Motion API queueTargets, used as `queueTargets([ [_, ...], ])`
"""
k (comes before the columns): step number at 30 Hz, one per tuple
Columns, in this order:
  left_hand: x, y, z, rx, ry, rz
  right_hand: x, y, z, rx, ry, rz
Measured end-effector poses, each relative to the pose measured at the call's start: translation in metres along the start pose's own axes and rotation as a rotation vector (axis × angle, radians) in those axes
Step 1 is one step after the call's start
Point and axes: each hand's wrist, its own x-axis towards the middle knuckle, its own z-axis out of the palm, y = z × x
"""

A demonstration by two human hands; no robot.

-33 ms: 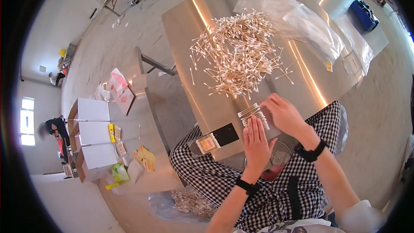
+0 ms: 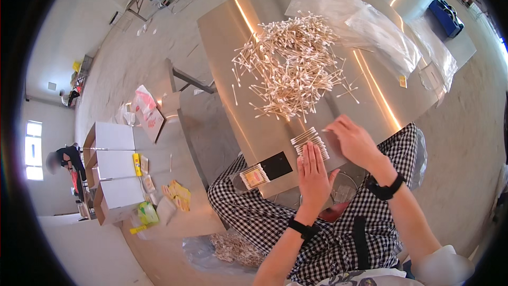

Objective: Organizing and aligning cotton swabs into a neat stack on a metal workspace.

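Observation:
My left hand [image 2: 314, 177] lies flat, fingers stretched out together, over the lower part of a neat row of cotton swabs [image 2: 305, 137] near the table's front edge. Just right of that row my right hand [image 2: 353, 142] has its fingertips pinched together; a small white tip, seemingly of a cotton swab, pokes out at them. Beyond both hands spreads a large loose heap of cotton swabs [image 2: 296, 66]. To the left, a flat bundle of swabs with a yellowish label [image 2: 254, 176] sits at the table edge beside a black rectangular pad [image 2: 277, 164].
Clear plastic bags [image 2: 383, 34] lie at the table's far right, with a blue case [image 2: 446, 18] past them. On a lower left table [image 2: 198, 217] stand white cardboard boxes [image 2: 116, 161] among small yellow packets [image 2: 180, 195]. A bag of swabs [image 2: 235, 248] is below. Another person [image 2: 71, 164] stands far left.
My right hand has shifted slightly right, away from the row of swabs, and a white tip now shows at its fingertips. My left hand stays in place.

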Motion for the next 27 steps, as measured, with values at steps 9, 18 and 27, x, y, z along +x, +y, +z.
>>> queueTargets([
  [9,0.022,-0.025,-0.016,-0.149,0.020,0.013,-0.167,0.080,-0.111,-0.205,0.226,0.580],
  [18,0.046,-0.017,-0.021,0.001,-0.042,0.007,-0.297,0.127,-0.144,-0.388,0.096,0.902],
  [27,0.022,0.001,0.001,0.088,-0.025,-0.016,-0.177,0.082,-0.112,-0.170,0.077,0.572],
])
